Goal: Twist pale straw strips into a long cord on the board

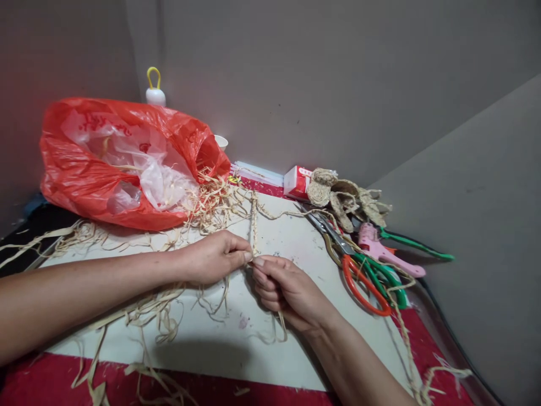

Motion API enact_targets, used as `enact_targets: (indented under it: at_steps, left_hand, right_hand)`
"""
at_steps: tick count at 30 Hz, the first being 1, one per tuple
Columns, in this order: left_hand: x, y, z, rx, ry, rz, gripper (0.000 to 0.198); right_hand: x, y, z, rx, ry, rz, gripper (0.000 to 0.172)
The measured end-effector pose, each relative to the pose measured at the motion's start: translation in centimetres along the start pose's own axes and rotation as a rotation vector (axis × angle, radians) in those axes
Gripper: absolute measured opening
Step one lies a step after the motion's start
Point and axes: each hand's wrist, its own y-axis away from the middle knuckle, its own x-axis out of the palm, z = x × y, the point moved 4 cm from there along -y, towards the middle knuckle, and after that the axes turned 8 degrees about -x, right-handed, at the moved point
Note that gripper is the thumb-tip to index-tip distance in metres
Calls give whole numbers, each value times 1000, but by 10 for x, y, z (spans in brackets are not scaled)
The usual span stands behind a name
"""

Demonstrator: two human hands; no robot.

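A narrow braid of pale raffia-like fibre (pixel 254 223) runs away from me across the white board (pixel 291 344). At its near end my left hand (pixel 217 256) pinches it between thumb and fingers. My right hand (pixel 287 285) grips the same end, thumb and forefinger pressed together and the other fingers curled. The two hands meet at the fingertips. Loose strands (pixel 282 327) hang below my right hand, and more strands lie under my left wrist.
A red plastic bag (pixel 84 180) with loose fibre spilling out stands back left. To the right lie orange-handled scissors (pixel 366 304), green-handled scissors (pixel 395 282), a pink glue gun (pixel 397 256), woven pieces (pixel 323 186) and a red-white box (pixel 296 181). Grey walls (pixel 338 84) enclose the back.
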Motion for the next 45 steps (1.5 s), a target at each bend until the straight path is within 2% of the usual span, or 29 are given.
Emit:
enact_targets:
  at_steps: [4, 9, 13, 16, 20, 26, 29, 34, 35, 38, 39, 43, 45]
  left_hand:
    - [1, 2, -1, -23, -134, 40, 25]
    - [-3, 4, -6, -26, -353, -24, 24]
    - [2, 10, -6, -186, -257, 37, 21]
    - [14, 15, -2, -328, -59, 83, 17]
    - [27, 18, 2, -357, 92, 43, 5]
    - [30, 18, 1, -303, -91, -146, 10]
    - [29, 20, -7, -256, -180, -170, 14]
    - [7, 23, -23, -259, -330, -66, 16]
    - [-1, 22, -25, -228, -338, -88, 18]
    - [-20, 15, -24, -91, -276, -276, 19]
    - [-19, 12, -19, -69, -229, -274, 18]
    - [6, 4, 2, -181, 40, -32, 23]
    - [12, 5, 4, -192, 58, -30, 24]
  right_hand:
    - [1, 1, -5, -32, 74, -163, 31]
    - [2, 1, -12, -61, 216, -311, 18]
    - [1, 1, -15, -82, 281, -357, 19]
    - [4, 1, -16, -114, 244, -328, 32]
    - [9, 3, -18, -128, 188, -281, 40]
    - [13, 1, -20, -142, 137, -217, 38]
    - [13, 2, -19, -142, 121, -252, 37]
    - [14, 6, -15, -126, -4, -261, 36]
    - [14, 6, -14, -120, -33, -242, 33]
    - [13, 6, -13, -102, -83, -183, 26]
    - [13, 6, -13, -94, -89, -167, 25]
    - [10, 5, -12, -61, -92, -124, 25]
    - [9, 5, -12, -39, -85, -107, 26]
